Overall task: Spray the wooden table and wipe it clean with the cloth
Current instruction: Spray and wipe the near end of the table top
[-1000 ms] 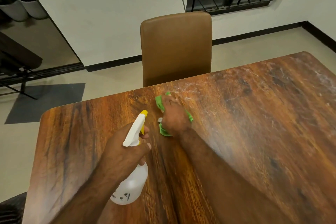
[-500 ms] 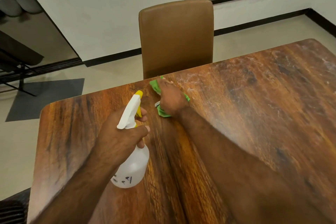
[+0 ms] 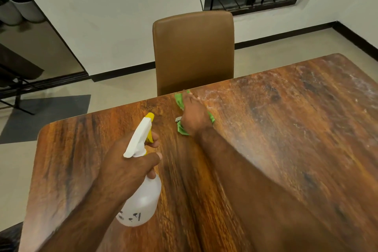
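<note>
A left hand (image 3: 126, 172), nearer than and left of a tan leather chair (image 3: 194, 51), curls around the neck of a white plastic spray bottle with a yellow nozzle (image 3: 143, 198), held over the glossy brown wooden tabletop (image 3: 286, 149). Directly in front of the chair, at the tabletop's far edge, a right hand (image 3: 194, 115) lies flat, fingers stretched, pressing down a green cloth (image 3: 181, 130). Right of the chair, whitish streaks (image 3: 306, 86) mark the wood.

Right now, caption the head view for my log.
Right hand presses green cloth on wooden table near its far edge; left hand holds spray bottle.
</note>
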The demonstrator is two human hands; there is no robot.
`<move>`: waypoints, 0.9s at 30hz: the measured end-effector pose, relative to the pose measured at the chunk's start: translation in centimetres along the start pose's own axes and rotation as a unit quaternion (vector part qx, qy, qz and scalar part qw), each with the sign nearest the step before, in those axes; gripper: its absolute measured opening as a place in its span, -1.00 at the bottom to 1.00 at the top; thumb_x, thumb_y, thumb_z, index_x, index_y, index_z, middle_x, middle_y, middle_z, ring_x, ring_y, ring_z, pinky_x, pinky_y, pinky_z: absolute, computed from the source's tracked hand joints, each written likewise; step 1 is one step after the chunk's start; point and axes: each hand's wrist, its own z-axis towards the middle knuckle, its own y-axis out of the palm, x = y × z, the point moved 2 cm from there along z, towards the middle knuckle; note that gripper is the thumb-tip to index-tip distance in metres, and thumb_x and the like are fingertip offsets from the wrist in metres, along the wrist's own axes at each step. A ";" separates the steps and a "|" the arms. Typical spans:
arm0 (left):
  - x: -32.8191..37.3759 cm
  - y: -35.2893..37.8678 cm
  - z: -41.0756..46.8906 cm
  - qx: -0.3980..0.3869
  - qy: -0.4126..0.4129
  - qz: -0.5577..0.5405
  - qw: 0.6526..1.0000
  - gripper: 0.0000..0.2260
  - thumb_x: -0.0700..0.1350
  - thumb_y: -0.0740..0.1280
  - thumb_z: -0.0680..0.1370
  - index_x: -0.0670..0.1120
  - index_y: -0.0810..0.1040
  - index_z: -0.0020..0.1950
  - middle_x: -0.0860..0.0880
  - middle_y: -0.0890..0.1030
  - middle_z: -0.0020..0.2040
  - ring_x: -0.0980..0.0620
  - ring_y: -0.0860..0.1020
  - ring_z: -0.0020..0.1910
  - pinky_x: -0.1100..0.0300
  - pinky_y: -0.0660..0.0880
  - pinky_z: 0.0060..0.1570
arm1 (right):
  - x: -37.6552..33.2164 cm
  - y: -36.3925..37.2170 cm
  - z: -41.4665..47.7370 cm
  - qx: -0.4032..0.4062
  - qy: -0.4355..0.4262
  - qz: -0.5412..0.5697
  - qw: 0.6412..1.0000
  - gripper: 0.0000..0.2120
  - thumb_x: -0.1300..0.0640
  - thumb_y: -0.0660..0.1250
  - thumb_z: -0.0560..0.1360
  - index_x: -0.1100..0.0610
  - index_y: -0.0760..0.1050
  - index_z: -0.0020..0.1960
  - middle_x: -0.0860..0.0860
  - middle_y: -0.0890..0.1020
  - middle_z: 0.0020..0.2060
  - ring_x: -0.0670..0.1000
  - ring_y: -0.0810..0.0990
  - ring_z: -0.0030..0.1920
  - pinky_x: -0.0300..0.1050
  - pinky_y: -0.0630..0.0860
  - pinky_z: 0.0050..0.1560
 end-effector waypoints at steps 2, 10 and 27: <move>-0.2 0.1 -0.1 0.008 0.023 0.003 1.000 -0.86 -0.28 0.46 0.52 -0.05 0.59 -0.06 0.07 0.63 -0.45 0.15 0.60 -0.51 0.46 0.47 -0.48 | 1.2 -0.8 1.9 -0.004 0.028 -0.003 1.000 -0.13 0.17 0.41 0.49 0.11 -0.01 0.64 0.07 0.26 0.57 0.11 0.27 0.54 0.06 0.23 0.53; 0.2 0.1 -0.4 -0.007 0.010 -0.001 1.000 -0.81 -0.09 0.58 0.38 -0.07 0.59 -0.18 0.07 0.64 -0.41 0.14 0.60 -0.50 0.30 0.58 -0.37 | 0.3 0.2 -3.5 -0.005 -0.018 -0.007 1.000 -0.20 0.21 0.33 0.52 0.15 -0.02 0.64 0.09 0.19 0.59 0.08 0.14 0.59 0.02 -0.04 0.61; 0.7 1.8 -3.0 0.017 -0.024 -0.005 1.000 -0.75 -0.34 0.46 0.49 -0.08 0.50 -0.29 -0.07 0.51 -0.31 0.32 0.52 -0.58 0.54 0.40 -0.50 | 4.9 -1.4 -5.3 0.007 0.074 -0.024 0.997 -0.15 0.24 0.37 0.46 0.12 0.01 0.62 0.08 0.28 0.56 0.09 0.27 0.54 0.03 -0.02 0.59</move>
